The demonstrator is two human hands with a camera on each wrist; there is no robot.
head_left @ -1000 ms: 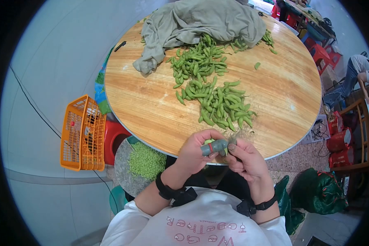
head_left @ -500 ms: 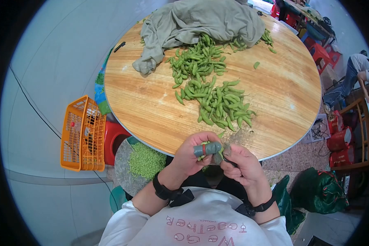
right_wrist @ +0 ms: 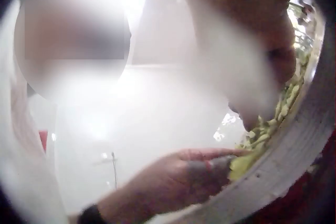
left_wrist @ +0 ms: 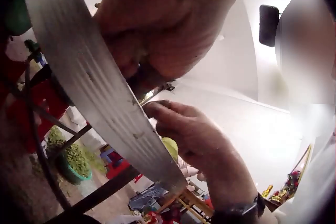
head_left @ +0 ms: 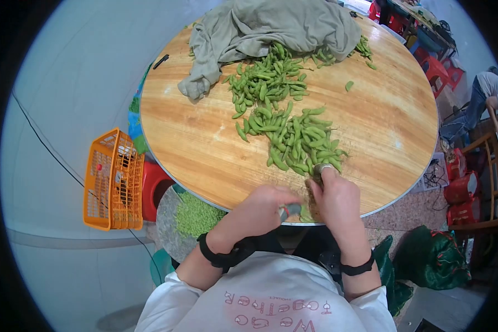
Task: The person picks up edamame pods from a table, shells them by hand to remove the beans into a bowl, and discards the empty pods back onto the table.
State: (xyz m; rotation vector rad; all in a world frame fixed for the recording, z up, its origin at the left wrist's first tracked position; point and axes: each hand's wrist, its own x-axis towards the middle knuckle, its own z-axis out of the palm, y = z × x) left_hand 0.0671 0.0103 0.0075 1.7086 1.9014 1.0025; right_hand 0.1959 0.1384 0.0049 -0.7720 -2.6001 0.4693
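Green edamame pods (head_left: 304, 133) lie heaped on the round wooden table (head_left: 193, 149). My left hand (head_left: 263, 207), blurred in the head view, is just over the table's near edge, a grey cover with a red band on its thumb. A pale green edamame pod (right_wrist: 244, 166) is at its fingertips in the right wrist view, with the fingers bent. My right hand (head_left: 337, 199) reaches to the front of the heap, thumb on top and fingers curled down beside the nearest pods. What its fingers grip is hidden; I cannot tell whether a pod is there.
A grey-green cloth (head_left: 271, 27) covers the heap's far end. Shelled beans (head_left: 196, 216) fill a container at lower left, near an orange crate (head_left: 113, 182) and a red stool (head_left: 154, 185). Dark green sacks (head_left: 431, 257) stand at right; another person (head_left: 476, 105) bends behind.
My hands were together over the near edge, working a pod. They have since parted: the right moved forward to the heap, while the left stayed near the edge.
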